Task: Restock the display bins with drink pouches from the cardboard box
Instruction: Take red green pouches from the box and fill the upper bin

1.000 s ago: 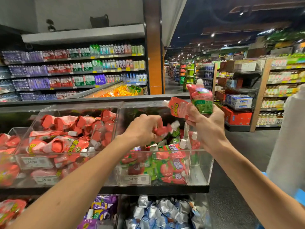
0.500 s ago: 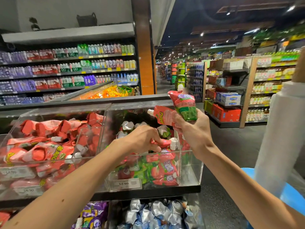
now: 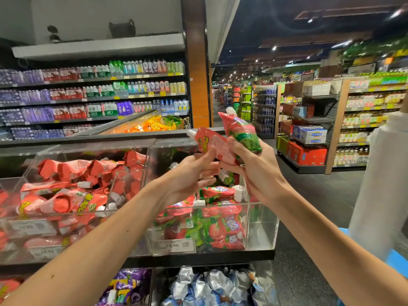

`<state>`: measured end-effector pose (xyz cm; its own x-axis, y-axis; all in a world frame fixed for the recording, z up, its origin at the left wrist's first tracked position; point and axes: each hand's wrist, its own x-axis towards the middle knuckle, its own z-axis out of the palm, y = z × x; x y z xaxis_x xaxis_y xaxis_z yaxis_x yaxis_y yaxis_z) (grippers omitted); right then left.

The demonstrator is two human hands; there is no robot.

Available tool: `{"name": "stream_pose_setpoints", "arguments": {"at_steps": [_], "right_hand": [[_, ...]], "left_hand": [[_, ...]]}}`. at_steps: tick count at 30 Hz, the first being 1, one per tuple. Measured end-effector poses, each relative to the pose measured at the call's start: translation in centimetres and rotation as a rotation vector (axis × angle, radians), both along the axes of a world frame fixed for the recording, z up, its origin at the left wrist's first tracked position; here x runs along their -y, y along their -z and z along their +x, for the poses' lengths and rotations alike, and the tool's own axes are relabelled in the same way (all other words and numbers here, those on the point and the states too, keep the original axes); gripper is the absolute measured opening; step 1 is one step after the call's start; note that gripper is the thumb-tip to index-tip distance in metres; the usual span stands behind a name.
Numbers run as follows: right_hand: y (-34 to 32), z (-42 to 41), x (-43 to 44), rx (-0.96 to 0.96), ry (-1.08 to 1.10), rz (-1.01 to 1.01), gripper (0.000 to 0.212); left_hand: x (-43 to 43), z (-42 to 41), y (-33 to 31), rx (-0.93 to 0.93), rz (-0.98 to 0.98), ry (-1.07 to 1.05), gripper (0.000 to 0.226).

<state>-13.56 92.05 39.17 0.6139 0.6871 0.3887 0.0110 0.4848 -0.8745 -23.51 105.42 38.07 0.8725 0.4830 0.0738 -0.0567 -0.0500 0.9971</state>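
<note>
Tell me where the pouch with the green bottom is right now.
Head view, right of centre: the green-bottomed pouch is held spout up in the right hand above the right-hand clear bin, with the pink pouch beside it on the left.

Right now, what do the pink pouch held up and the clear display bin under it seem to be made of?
The pink pouch: probably flexible plastic or foil-laminate film, glossy; it creases and catches light. Its white cap looks like hard plastic. The display bin: clear rigid plastic, perhaps acrylic; the pouches show through its flat, reflecting walls.
</note>
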Motion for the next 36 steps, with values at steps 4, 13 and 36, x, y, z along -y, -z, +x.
{"name": "stream_pose_setpoints", "arguments": {"at_steps": [4,13,36], "right_hand": [[-0.3,-1.1,-0.9,0.102,-0.184,-0.123,0.017],[0.1,0.8,-2.6,0.846,0.141,-0.738,0.044],[1.6,2.5,-9.2,1.403,0.758,-0.988,0.037]], "left_hand": [[0.6,-0.7,-0.7,0.334,-0.215,-0.177,0.043],[-4.3,-6.5,-1.0,0.212,0.390,-0.668,0.028],[-3.0,-5.5,0.3,0.126,0.503,-0.483,0.039]]}}
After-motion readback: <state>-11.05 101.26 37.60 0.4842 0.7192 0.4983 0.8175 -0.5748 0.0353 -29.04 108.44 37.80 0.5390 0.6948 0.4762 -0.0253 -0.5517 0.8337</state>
